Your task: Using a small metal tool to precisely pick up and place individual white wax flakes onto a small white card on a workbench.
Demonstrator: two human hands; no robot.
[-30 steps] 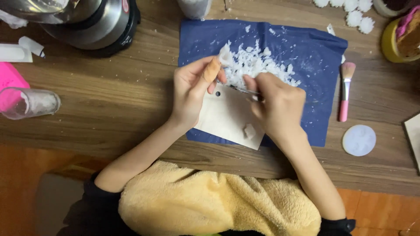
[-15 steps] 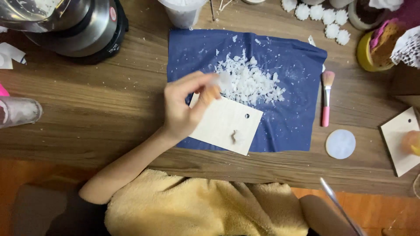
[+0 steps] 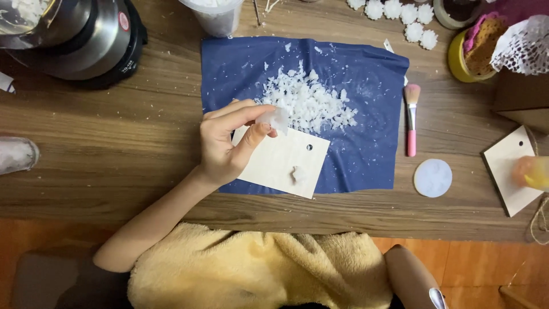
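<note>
From the head view, the left hand (image 3: 224,146) at centre pinches a thin white flake (image 3: 275,118) between thumb and fingertips over the pale card (image 3: 283,160) on the blue sheet (image 3: 366,74); brittle and waxy-looking, it could crumble or drop. The right hand (image 3: 434,294), low right, holds something thin, its grip unclear. The flake pile (image 3: 309,100) lies jagged and loose.

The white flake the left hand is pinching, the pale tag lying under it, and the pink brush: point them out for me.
white flake (image 3: 278,118), head view, on its middle, between the fingertips of the left hand (image 3: 226,143).
pale tag (image 3: 283,160), head view, on its bare face.
pink brush (image 3: 411,134), head view, on the pink handle.
</note>
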